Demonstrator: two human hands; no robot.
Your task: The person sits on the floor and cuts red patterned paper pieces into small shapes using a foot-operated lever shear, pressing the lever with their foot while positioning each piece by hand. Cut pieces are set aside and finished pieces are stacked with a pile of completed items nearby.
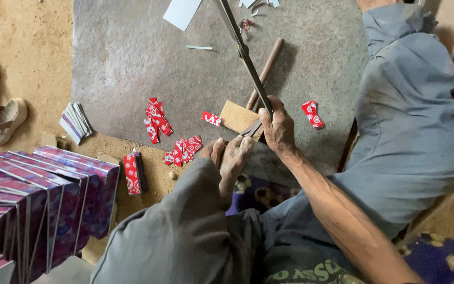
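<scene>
My right hand [278, 128] is closed around the upper metal handle of a pair of long shears [244, 52], which run up and away across a grey mat [132, 58]. A wooden rod [265, 68] and a flat wooden block [236, 117] lie under the shears, just left of the hand. My bare foot [230, 158], coming out of a grey trouser leg, rests against the near end of the shears. Small red pieces with a white pattern [156, 120] are scattered on the mat. My left hand is out of sight.
Purple boxes [38, 205] stand in a row at the lower left. A bundle of strips [76, 122] and a red packet [132, 173] lie near them. Sandals [1, 118] sit on the dirt floor at the left. A white card [181, 11] lies at the top. My other leg [411, 105] stretches along the right.
</scene>
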